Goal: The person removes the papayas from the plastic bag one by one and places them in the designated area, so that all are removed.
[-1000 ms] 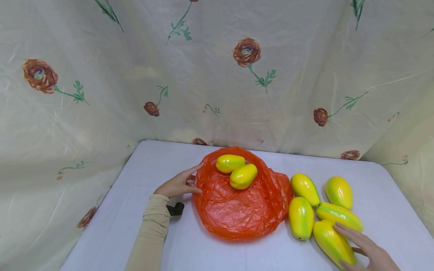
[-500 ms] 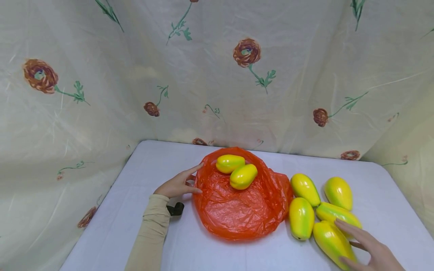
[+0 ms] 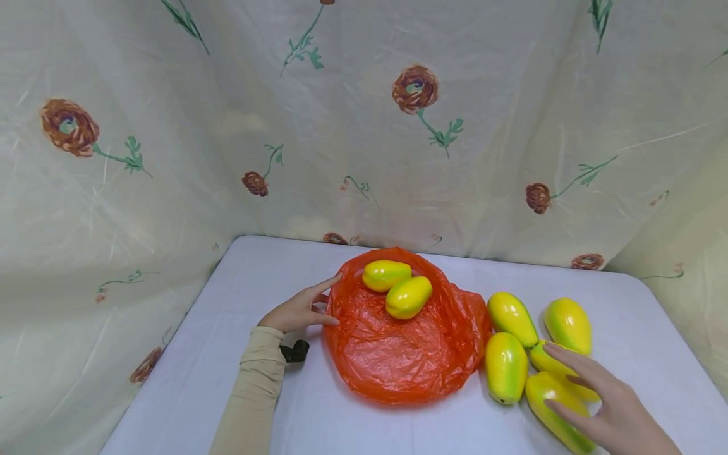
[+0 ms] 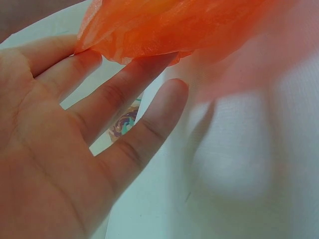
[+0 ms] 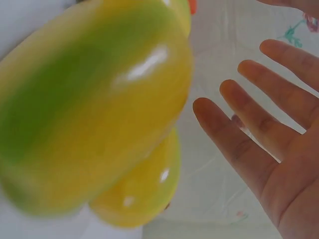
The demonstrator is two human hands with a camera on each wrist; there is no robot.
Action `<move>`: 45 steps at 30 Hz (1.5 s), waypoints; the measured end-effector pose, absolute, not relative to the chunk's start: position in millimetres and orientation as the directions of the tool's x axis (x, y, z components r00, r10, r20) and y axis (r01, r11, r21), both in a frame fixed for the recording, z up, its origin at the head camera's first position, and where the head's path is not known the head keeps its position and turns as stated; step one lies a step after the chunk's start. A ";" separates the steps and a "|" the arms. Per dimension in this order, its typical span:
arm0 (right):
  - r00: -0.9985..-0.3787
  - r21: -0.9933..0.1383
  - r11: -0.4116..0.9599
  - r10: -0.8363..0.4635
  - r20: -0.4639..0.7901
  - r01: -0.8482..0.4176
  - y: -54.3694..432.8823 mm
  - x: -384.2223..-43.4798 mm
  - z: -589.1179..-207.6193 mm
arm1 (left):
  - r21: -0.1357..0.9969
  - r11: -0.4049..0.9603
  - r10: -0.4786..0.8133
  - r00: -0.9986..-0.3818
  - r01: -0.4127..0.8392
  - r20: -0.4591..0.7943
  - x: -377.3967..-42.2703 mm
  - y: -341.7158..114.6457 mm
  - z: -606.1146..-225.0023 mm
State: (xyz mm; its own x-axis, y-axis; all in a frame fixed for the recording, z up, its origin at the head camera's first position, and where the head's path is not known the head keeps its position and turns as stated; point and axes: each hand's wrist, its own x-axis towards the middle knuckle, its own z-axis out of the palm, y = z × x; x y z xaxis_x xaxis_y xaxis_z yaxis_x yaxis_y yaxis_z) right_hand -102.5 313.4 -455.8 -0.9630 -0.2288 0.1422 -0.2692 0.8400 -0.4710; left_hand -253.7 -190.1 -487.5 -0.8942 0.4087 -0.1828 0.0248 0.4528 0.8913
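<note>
A red plastic bag (image 3: 409, 360) lies spread wide with its mouth up, and two glossy yellow-green, papaya-like fruits (image 3: 409, 297) rest inside near its back. At the bag's left rim, my left hand (image 3: 297, 310) touches the film with outstretched fingers; the left wrist view shows the fingertips (image 4: 164, 59) partly against the plastic. On the right, my right hand (image 3: 608, 404) hovers with spread fingers over the nearest fruit (image 3: 554, 404) and partly covers the one behind it. The right wrist view shows a gap between that hand (image 5: 269, 134) and a large fruit (image 5: 109, 109).
Several like fruits stand close together right of the bag, among them an upright one (image 3: 506, 366) beside its edge and one at the far right (image 3: 569, 322). A white-covered table (image 3: 227, 303) meets a flowered curtain (image 3: 364, 139) at the back.
My right hand has shifted slightly left and up over the nearest fruits. The left hand and the bag have stayed where they were.
</note>
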 end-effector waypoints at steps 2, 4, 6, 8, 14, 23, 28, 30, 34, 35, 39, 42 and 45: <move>-0.972 -0.482 0.844 -0.216 0.095 -0.235 305.6 -106.2 -449.4 | 0.890 0.454 0.409 -0.894 0.027 -0.182 -253.6 -189.9 -487.3; -0.973 -0.481 0.846 -0.213 0.089 -0.229 297.9 -110.0 -443.4 | 0.889 0.457 0.409 -0.894 0.028 -0.182 -253.6 -189.8 -487.2; -0.967 -0.478 0.840 -0.223 0.125 -0.255 290.1 -114.4 -438.1 | 0.888 0.458 0.408 -0.894 0.026 -0.184 -253.3 -189.7 -486.7; -0.957 -0.478 0.829 -0.235 0.173 -0.290 282.4 -118.1 -434.2 | 0.889 0.458 0.408 -0.894 0.025 -0.185 -252.9 -189.6 -486.2; -0.932 -0.503 0.786 -0.279 0.231 -0.360 259.3 -127.7 -428.2 | 0.892 0.451 0.406 -0.895 0.022 -0.184 -252.4 -189.7 -485.1; -0.941 -0.560 0.758 -0.300 0.155 -0.334 228.5 -143.3 -419.5 | 0.890 0.455 0.393 -0.898 0.006 -0.195 -252.5 -188.7 -486.4; -0.936 -0.581 0.736 -0.310 0.165 -0.347 216.6 -153.8 -420.1 | 0.892 0.451 0.403 -0.896 0.020 -0.184 -252.9 -189.5 -485.8; -0.938 -0.594 0.729 -0.309 0.159 -0.341 212.1 -157.1 -419.9 | 0.893 0.450 0.407 -0.895 0.023 -0.182 -252.9 -189.5 -485.3; -0.941 -0.611 0.720 -0.304 0.150 -0.330 203.8 -163.9 -420.1 | 0.894 0.447 0.411 -0.894 0.026 -0.179 -253.3 -189.3 -485.7; -0.941 -0.612 0.719 -0.303 0.149 -0.328 201.9 -165.7 -420.6 | 0.895 0.446 0.411 -0.894 0.025 -0.179 -253.3 -189.2 -485.6; -0.949 -0.631 0.716 -0.290 0.122 -0.299 194.2 -173.8 -423.0 | 0.894 0.449 0.401 -0.896 0.012 -0.189 -252.8 -188.8 -485.0; -0.958 -0.640 0.721 -0.275 0.085 -0.264 187.6 -180.3 -425.5 | 0.891 0.454 0.391 -0.899 0.002 -0.198 -252.5 -188.6 -485.0; -0.964 -0.638 0.734 -0.262 0.049 -0.232 180.5 -187.6 -429.1 | 0.889 0.457 0.389 -0.899 -0.003 -0.202 -253.1 -188.4 -486.2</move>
